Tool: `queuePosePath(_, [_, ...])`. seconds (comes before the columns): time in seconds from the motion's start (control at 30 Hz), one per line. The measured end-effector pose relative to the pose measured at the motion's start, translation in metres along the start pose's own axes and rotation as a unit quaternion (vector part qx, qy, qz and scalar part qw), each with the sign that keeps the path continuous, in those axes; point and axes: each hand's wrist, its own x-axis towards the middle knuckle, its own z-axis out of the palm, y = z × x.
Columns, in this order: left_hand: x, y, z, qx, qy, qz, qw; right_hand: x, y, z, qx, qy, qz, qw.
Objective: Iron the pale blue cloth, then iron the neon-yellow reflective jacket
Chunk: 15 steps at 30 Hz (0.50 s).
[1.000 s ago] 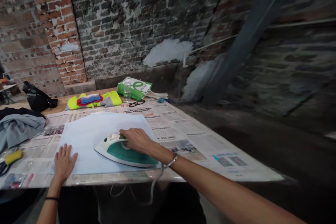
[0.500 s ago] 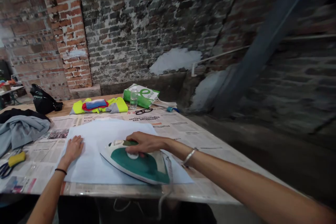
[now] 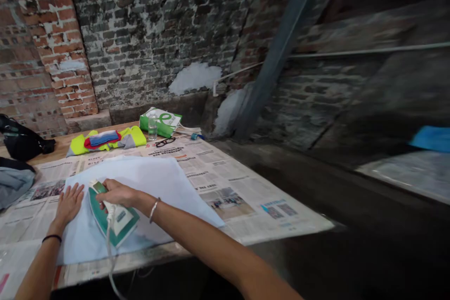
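My right hand [image 3: 117, 193] is wrapped round the handle of a green and white steam iron [image 3: 121, 222]. The iron rests on a pale blue cloth [image 3: 165, 201], its tip turned toward the far left and its cord trailing off the near table edge. Just left of the iron, my left hand [image 3: 70, 201] lies flat with fingers spread on the cloth's left edge. Newspaper [image 3: 225, 180] under clear plastic lies beneath the cloth.
Beyond the cloth are a folded yellow vest [image 3: 135, 136] with a red and blue cloth [image 3: 103, 138] on it, a glass of water [image 3: 152, 129], a green and white bag [image 3: 165, 121] and eyeglasses [image 3: 165, 142]. A black bag [image 3: 23, 138] sits far left.
The iron has moved left across the cloth, close to my left hand, and its tip has swung away from me. My view has turned right.
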Motion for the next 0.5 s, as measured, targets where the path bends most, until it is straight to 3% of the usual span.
queuePosePath(0.1, [0.003, -0.001, 0.000, -0.005, -0.003, -0.007, 1.000, 0.002, 0.005, 0.000, 0.109, -0.071, 0.035, 0.991])
queuePosePath(0.17, [0.004, -0.001, 0.000, -0.006, -0.006, -0.012, 1.000, 0.000, 0.007, 0.002, 0.140, -0.053, 0.028, 0.988])
queuePosePath(0.27, [0.004, 0.000, -0.002, -0.003, -0.008, -0.016, 1.000, 0.003, 0.009, 0.007, 0.114, 0.036, -0.008, 0.993])
queuePosePath(0.37, [0.003, 0.001, -0.004, 0.004, -0.008, -0.017, 1.000, 0.009, 0.010, 0.004, 0.068, 0.123, 0.004, 0.990])
queuePosePath(0.5, [0.003, 0.002, -0.006, 0.013, -0.010, -0.017, 1.000, 0.005, 0.018, -0.034, 0.042, 0.236, 0.019, 0.971])
